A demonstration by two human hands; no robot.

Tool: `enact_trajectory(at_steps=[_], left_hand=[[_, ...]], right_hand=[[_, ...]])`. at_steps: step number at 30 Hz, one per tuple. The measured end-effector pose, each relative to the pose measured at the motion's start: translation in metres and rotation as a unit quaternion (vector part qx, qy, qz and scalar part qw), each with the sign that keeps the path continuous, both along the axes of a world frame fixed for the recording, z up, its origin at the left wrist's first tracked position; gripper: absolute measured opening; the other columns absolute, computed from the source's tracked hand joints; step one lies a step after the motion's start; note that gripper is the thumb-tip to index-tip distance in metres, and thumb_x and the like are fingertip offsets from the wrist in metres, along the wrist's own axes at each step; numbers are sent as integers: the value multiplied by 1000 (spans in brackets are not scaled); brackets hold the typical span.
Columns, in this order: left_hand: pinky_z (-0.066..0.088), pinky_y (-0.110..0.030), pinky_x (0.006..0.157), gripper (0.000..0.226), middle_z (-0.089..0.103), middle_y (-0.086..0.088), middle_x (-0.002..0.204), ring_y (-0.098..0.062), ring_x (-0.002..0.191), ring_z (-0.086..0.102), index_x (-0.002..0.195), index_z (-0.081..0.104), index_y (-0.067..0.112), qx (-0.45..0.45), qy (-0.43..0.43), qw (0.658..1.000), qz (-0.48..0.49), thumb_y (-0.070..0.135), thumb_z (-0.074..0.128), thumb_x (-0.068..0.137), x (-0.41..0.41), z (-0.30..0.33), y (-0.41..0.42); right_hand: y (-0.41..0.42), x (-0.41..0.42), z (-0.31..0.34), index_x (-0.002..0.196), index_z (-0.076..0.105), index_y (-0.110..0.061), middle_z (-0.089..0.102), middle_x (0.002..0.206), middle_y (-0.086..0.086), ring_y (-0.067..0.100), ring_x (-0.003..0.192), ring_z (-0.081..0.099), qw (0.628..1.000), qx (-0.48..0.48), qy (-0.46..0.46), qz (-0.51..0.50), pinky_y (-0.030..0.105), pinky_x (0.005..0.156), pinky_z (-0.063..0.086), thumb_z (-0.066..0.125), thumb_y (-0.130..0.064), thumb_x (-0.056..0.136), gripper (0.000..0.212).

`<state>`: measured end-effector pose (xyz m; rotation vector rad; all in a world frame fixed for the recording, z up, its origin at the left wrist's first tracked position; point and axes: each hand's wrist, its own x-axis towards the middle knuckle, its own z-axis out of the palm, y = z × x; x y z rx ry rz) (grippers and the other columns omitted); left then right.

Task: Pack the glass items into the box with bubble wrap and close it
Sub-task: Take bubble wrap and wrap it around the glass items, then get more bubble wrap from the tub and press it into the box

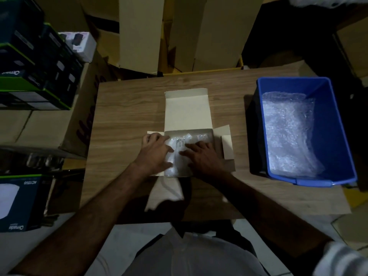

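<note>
The glass (pixel 180 145) lay in the open box (pixel 187 116) at mid-bench, bedded on bubble wrap (pixel 171 168). It looked fragile and slippery, best cradled by its sides. The left hand (pixel 156 149) and right hand (pixel 201 154) pressed flat, fingers spread, on the wrap flanking it.

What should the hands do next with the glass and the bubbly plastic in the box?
Probably press the bubble wrap snug around the glass, then fold the lid down. The left hand and right hand lie flat on the wrap inside the box, the glass lies between them, and the lid and side flaps are open.
</note>
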<state>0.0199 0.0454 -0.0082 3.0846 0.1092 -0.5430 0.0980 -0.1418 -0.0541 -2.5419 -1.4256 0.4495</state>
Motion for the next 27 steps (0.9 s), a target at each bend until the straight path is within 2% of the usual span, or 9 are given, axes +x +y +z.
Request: enact_trajectory(at_steps=[6, 10, 15, 17, 20, 22, 25, 27], left_hand=[[11, -49, 116, 48, 33, -6, 159, -31, 145, 23, 120, 72, 25, 85, 0, 996, -17, 54, 71, 82, 0, -12, -18], [4, -50, 115, 50, 41, -6, 155, -34, 147, 23, 119, 72, 21, 89, -6, 996, -21, 52, 72, 80, 1, -17, -20], [7, -54, 112, 81, 57, -11, 143, -40, 137, 43, 131, 63, 13, 45, -34, 998, -10, 53, 86, 64, -10, -19, -10], [5, -55, 114, 79, 53, -10, 148, -41, 143, 36, 135, 60, 12, 30, -27, 999, -21, 55, 79, 71, -10, -20, -9], [1, -57, 118, 75, 44, -9, 156, -39, 151, 21, 139, 56, 13, 20, -7, 999, -37, 54, 71, 79, -7, -24, -8], [-1, -56, 118, 77, 49, -9, 152, -40, 149, 27, 139, 56, 13, -2, -15, 999, -33, 59, 65, 78, -7, -25, -7], [9, -58, 119, 80, 64, -7, 136, -43, 137, 46, 133, 62, 12, -45, -70, 996, -31, 69, 41, 81, -7, -25, -14], [7, -61, 120, 84, 59, -7, 142, -40, 141, 42, 141, 55, 11, -54, -78, 995, -29, 70, 36, 85, -6, -25, -18]], right_hand=[[-6, 4, 4, 139, 58, -29, 48, 153, 6, 36, 135, 44, 1000, 0, -7, 0, 49, 108, 32, 66, -33, 90, 50], [-8, 6, -2, 133, 64, -26, 57, 145, 8, 37, 129, 51, 1000, 4, 6, 12, 50, 105, 36, 72, -37, 84, 51], [-10, 5, -9, 137, 60, -23, 54, 147, 11, 39, 138, 43, 999, 28, -1, 19, 58, 118, 19, 59, -40, 95, 45], [-9, 3, -11, 139, 59, -18, 54, 147, 14, 43, 139, 43, 999, 38, 5, 22, 61, 118, 18, 58, -36, 95, 47], [-9, 0, -14, 136, 61, -13, 56, 143, 18, 45, 135, 47, 999, 45, 3, 30, 63, 114, 25, 66, -33, 89, 51], [-14, 3, -14, 134, 62, -12, 58, 141, 18, 43, 133, 51, 999, 50, -1, 16, 63, 111, 32, 71, -35, 83, 57], [-29, 8, -14, 128, 65, -7, 60, 138, 20, 42, 128, 56, 998, 57, 7, -18, 60, 107, 38, 83, -32, 70, 66], [-36, 9, -13, 123, 68, -6, 60, 137, 21, 42, 127, 58, 998, 62, 3, -16, 58, 105, 42, 86, -30, 68, 63]])
